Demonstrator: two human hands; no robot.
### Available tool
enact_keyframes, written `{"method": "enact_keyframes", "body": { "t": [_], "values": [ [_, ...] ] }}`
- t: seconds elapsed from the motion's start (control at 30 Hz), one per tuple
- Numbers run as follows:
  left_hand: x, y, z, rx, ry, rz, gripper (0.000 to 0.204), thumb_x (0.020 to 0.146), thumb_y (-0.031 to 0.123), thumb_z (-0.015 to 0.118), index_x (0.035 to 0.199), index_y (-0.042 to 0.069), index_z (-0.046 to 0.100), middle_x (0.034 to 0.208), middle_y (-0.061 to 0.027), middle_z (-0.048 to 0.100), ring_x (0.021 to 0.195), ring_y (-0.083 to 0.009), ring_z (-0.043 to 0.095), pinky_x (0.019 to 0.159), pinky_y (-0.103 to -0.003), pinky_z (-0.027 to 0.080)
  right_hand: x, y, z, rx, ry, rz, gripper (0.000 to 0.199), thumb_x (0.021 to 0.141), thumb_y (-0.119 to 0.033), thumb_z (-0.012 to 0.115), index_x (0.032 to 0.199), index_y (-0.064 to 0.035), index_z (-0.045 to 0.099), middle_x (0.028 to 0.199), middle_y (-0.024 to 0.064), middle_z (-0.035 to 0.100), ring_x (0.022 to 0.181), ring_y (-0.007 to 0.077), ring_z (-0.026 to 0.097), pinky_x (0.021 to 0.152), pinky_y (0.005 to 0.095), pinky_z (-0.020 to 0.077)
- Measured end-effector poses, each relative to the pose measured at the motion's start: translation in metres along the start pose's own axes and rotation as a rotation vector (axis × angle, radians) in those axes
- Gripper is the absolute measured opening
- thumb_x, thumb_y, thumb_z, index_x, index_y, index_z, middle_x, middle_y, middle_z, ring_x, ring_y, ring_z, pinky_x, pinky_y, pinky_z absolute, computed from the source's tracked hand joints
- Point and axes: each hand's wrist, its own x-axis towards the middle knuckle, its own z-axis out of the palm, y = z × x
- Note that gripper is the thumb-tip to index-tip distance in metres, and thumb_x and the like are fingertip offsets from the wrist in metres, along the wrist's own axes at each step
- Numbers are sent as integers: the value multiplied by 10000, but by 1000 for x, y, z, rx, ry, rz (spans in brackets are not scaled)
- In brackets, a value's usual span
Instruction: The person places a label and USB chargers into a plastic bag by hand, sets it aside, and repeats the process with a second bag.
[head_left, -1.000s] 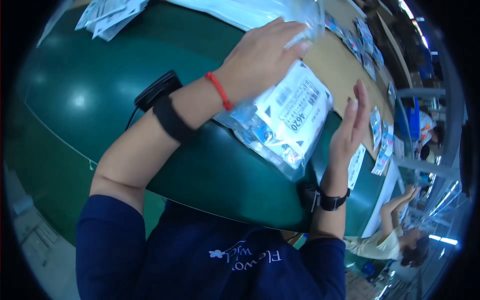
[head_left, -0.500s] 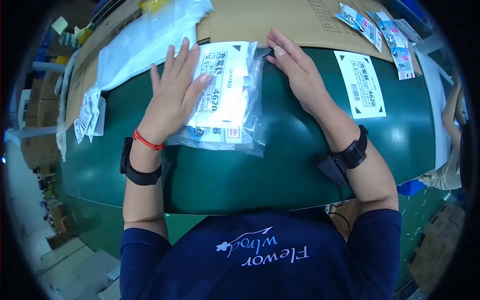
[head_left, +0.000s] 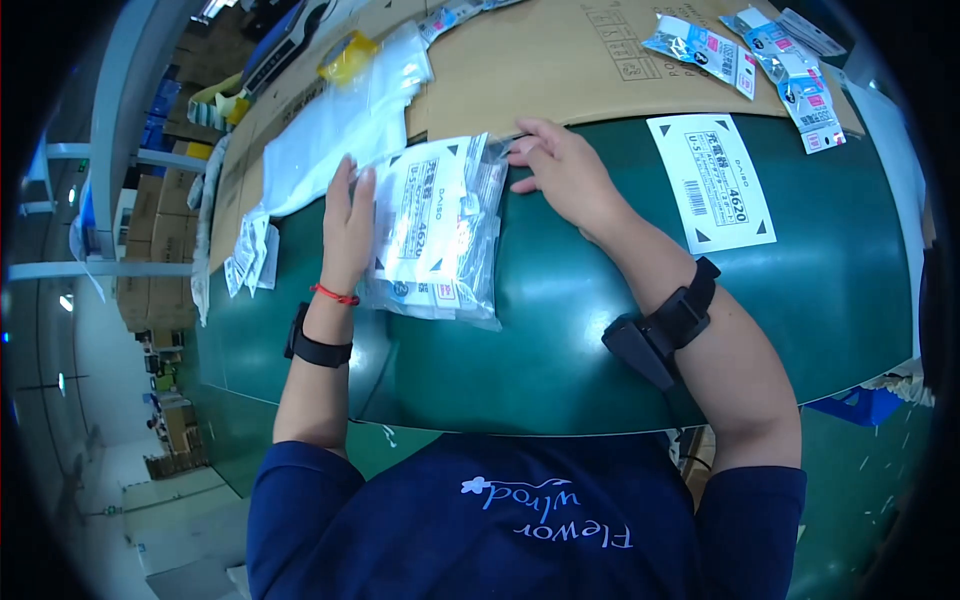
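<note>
A clear plastic bag [head_left: 478, 285] lies on the green table, packed with small blue-and-white packets. A white label sheet [head_left: 425, 210] with black print and corner triangles sits at its top face. My left hand [head_left: 350, 225] stands edge-on along the bag's left side, fingers stretched out and touching or very near the plastic. By the bag's upper right corner is my right hand [head_left: 572, 178], its fingers apart and loosely bent; whether the fingertips touch the bag I cannot tell. Nothing is gripped in either hand.
A second label sheet [head_left: 712, 185] lies to the right. Blue-and-white packets [head_left: 705, 55] rest on the cardboard [head_left: 530, 75] at the far side. White plastic bags [head_left: 335, 140] and a yellow tape roll [head_left: 348, 58] are at the far left. Small silvery packets [head_left: 252, 258] lie nearer.
My left hand has come off the bag's top face and turned edge-on at its left side. My right hand has its fingers more spread. The whole view has shifted.
</note>
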Motion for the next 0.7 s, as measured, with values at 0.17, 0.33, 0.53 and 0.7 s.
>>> {"method": "enact_keyframes", "body": {
  "t": [0.17,0.33,0.53,0.7],
  "values": [
    [2,-9,-21,-906,-349,-693,544,945,373,501,1248,-76,468,1263,-148,526,1161,-216,514,983,-283,389,-3,-17,1,-15,-39,52,413,937,-139,457,1302,53,433,1061,114,587,950,156,582,734,260,500],
    [-21,18,-1,-891,-403,-619,505,912,355,569,1223,-36,499,1203,-114,563,1079,-186,564,930,-295,439,-2,-17,-8,64,-110,108,337,939,-179,490,1214,13,528,965,56,604,784,101,550,637,229,451],
    [-53,60,11,-1059,-452,-463,528,871,291,624,1271,-13,462,1216,-110,561,1062,-195,575,936,-348,451,2,-9,-11,203,-83,150,276,937,-211,531,1134,-24,580,920,19,607,716,83,538,634,218,441],
    [-66,69,6,-1335,-253,-534,554,871,291,605,1307,-1,427,1257,-114,539,1094,-232,562,959,-379,442,1,-9,-7,359,-84,184,268,937,-208,534,1128,-26,580,922,24,611,742,81,545,646,211,449]
  ]
}}
